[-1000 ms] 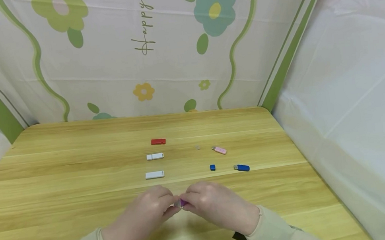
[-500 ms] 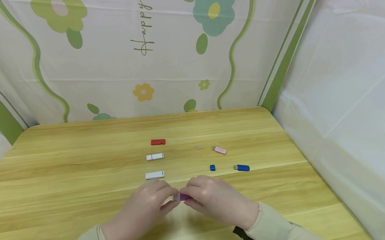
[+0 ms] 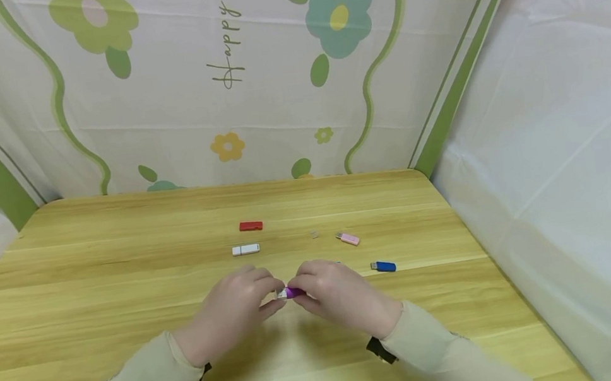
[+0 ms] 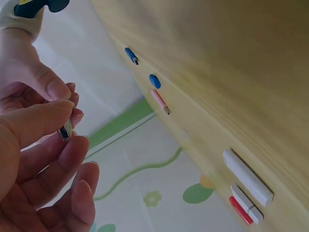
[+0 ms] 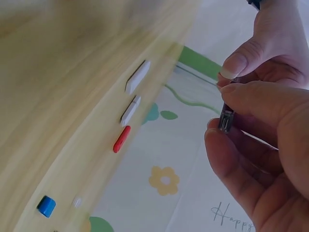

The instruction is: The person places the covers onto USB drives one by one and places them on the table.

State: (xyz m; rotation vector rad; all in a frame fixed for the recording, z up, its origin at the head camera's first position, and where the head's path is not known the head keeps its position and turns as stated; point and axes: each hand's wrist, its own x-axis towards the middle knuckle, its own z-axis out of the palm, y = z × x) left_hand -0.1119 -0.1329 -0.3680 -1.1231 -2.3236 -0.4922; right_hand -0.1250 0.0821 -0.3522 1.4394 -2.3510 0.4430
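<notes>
In the head view, the left hand [image 3: 229,311] and the right hand [image 3: 341,294] met above the wooden surface [image 3: 96,305], fingertips gathered around a small purple USB stick [image 3: 296,292]; the left pinched its pale, clear-looking end and the right gripped the purple part. Farther back on the surface lay a red stick [image 3: 251,226], with a slim white stick [image 3: 246,249] just in front of it. To the right of these sat a tiny clear piece [image 3: 314,234], then a pink stick [image 3: 348,239] with its metal plug bare, and nearer the person a blue stick [image 3: 384,266], its plug also exposed. In the left wrist view, thumb and finger of the left hand pinched the held stick, with the right hand's fingertips close beside; a blue cap [image 4: 154,81] lay between the blue and pink sticks, and a larger white stick [image 4: 247,177] lay beside the slim one. In the right wrist view, the right hand's thumb and fingers held the stick, its see-through end pointing downward in that picture, while the blue cap rested near the clear piece.
</notes>
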